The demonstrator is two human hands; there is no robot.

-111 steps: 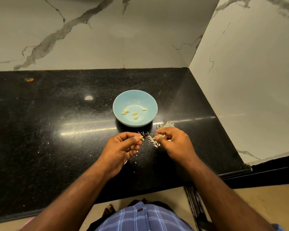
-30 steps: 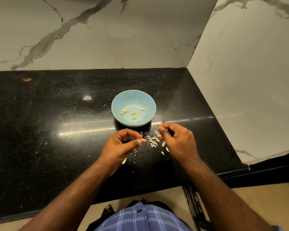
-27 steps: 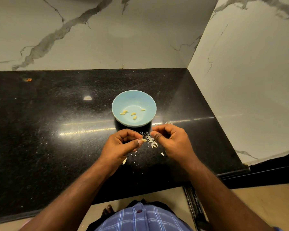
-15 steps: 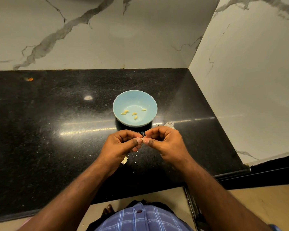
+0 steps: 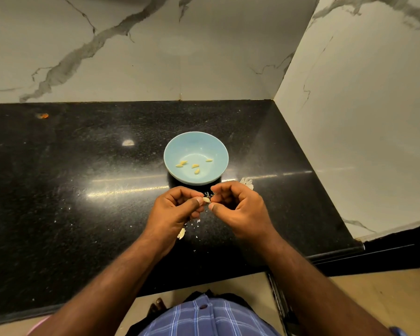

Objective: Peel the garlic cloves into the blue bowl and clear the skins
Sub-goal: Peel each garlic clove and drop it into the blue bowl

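Head view, the only one: garlic clove (image 5: 206, 200) pinched at the thumb and forefinger tips of the left hand (image 5: 175, 212), other fingers curled under. Right hand (image 5: 240, 209) curled close alongside, thumb and forefinger tips meeting at the clove's near-right end, apparently nipping a shred of skin; whether skin is truly caught there, too small to tell. Just beyond the pinch, blue bowl (image 5: 196, 158) on the black granite counter (image 5: 83, 190), five peeled cloves (image 5: 195, 166) inside. Below and nearer than the pinch, loose skins (image 5: 181, 233) and small flakes scattered on the counter; another papery clump (image 5: 247, 183) just past the right knuckles. Likely trouble: a small, slick clove squeezed by fingertips only, liable to shoot out and skid off the counter's near edge rather than into the bowl. Peeling this close to the rim, apt to flick skin in among the clean cloves. Fine flakes on dark speckled stone, easily missed when clearing.
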